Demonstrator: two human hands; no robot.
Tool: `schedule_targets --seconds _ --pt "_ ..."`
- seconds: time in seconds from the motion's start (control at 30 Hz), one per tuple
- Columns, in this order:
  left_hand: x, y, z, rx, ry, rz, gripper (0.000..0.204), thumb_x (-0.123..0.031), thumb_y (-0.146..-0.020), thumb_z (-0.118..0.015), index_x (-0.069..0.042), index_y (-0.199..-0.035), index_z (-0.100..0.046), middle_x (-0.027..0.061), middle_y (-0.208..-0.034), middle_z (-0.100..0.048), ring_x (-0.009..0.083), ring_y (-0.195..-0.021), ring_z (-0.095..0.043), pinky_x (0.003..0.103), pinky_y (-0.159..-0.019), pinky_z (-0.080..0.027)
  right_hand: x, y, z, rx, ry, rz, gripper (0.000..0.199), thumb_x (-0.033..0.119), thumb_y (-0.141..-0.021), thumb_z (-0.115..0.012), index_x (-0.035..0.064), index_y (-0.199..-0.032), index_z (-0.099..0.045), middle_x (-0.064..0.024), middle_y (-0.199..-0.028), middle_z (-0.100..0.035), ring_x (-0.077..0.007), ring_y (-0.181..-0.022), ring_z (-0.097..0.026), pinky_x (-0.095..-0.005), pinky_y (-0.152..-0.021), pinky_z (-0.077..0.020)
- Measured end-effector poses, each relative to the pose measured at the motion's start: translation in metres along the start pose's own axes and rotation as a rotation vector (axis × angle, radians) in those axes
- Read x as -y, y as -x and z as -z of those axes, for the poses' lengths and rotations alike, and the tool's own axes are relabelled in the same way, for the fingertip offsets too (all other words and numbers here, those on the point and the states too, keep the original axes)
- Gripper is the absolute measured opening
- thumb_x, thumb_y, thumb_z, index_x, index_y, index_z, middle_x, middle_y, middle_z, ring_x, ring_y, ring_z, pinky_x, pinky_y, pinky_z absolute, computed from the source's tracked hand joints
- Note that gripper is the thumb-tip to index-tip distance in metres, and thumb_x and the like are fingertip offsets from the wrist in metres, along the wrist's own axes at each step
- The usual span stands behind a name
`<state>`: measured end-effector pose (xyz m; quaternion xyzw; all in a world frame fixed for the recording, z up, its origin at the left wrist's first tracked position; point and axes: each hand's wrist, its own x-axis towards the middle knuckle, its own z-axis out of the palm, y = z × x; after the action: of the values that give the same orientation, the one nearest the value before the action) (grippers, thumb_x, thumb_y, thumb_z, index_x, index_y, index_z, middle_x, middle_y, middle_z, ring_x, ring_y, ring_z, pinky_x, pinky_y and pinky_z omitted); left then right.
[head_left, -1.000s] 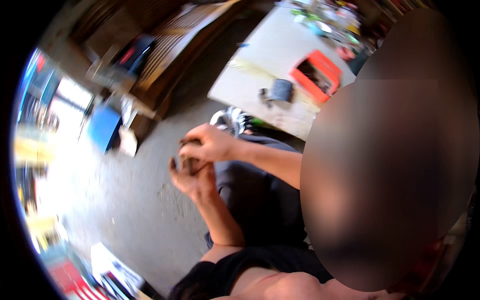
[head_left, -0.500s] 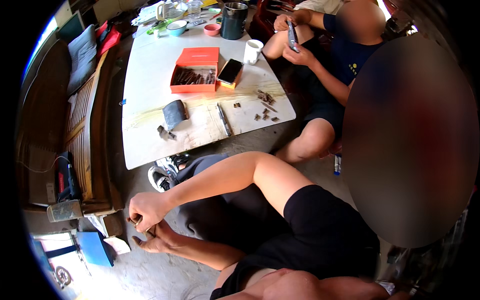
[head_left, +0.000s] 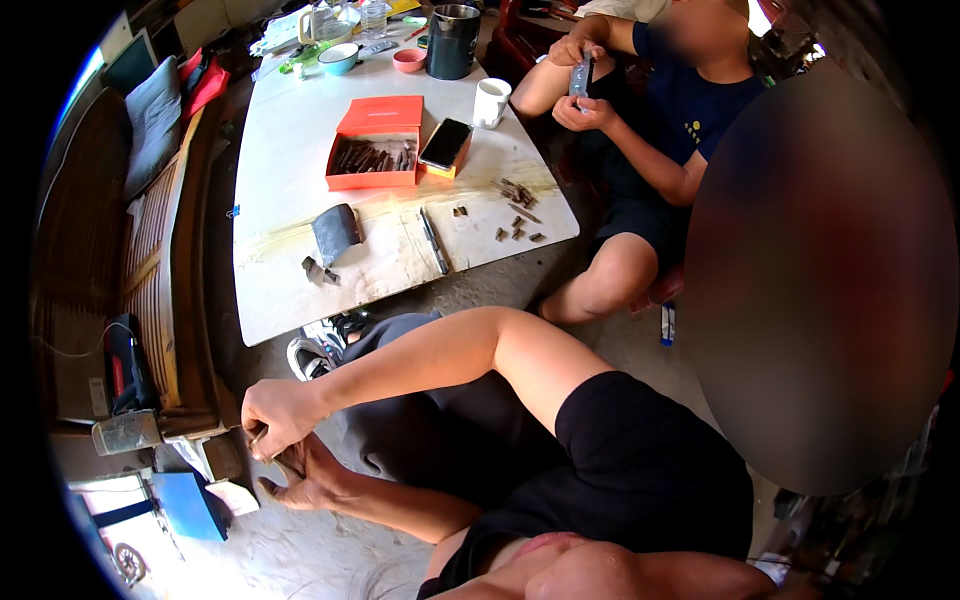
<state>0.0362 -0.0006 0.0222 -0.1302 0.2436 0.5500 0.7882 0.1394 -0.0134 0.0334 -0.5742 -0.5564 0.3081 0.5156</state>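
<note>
At the lower left, my two hands meet in front of my legs. My right hand (head_left: 282,418), the upper one, is closed in a pinch on a small, thin brownish piece (head_left: 259,435), mostly covered by the fingers. Palm up beneath it, my left hand (head_left: 308,478) has its thumb standing apart and its fingers curled toward the right hand. A narrow brown bit seems to lie against these fingers; its kind cannot be made out. Both hands are well away from the white table (head_left: 275,285).
The table holds an orange box (head_left: 372,180) of brown sticks, a phone (head_left: 446,144), a white mug (head_left: 490,104), a pen (head_left: 433,240), a grey pouch (head_left: 336,233) and dark fragments (head_left: 515,193). A co-worker (head_left: 690,130) sits across. A wooden bench (head_left: 155,270) stands left.
The whole view has shifted slightly, so things sit a little farther left. My hands stay together in nearly the same pose. The co-worker's hands have turned a shiny, thin thing more upright.
</note>
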Motion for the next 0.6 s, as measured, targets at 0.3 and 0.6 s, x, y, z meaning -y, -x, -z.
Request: schedule_targets --seconds 0.3,0.6 --pt "-0.001 -0.002 0.009 0.011 0.021 0.043 0.049 -0.026 -0.082 -0.054 0.007 -0.117 -0.050 0.0195 -0.117 -0.056 0.0281 -0.110 -0.053 0.044 -0.096 -0.039 0.002 0.004 0.004 0.004 0.010 0.007 0.027 0.027 -0.066 -0.071 0.0007 -0.067 -0.065 -0.0156 -0.062 -0.061 -0.0279 -0.056 -0.060 -0.0366 -0.051 -0.0439" --pt "-0.031 -0.022 0.025 0.115 -0.106 0.074 0.051 -0.037 -0.088 -0.047 0.002 -0.120 -0.049 0.0188 -0.119 -0.055 0.0285 -0.110 -0.053 0.042 -0.098 -0.037 0.000 -0.024 -0.003 0.039 -0.026 0.010 0.037 0.034 -0.073 -0.073 -0.0014 -0.072 -0.063 -0.0143 -0.058 -0.057 -0.0112 -0.052 -0.050 -0.0301 -0.050 -0.0419"
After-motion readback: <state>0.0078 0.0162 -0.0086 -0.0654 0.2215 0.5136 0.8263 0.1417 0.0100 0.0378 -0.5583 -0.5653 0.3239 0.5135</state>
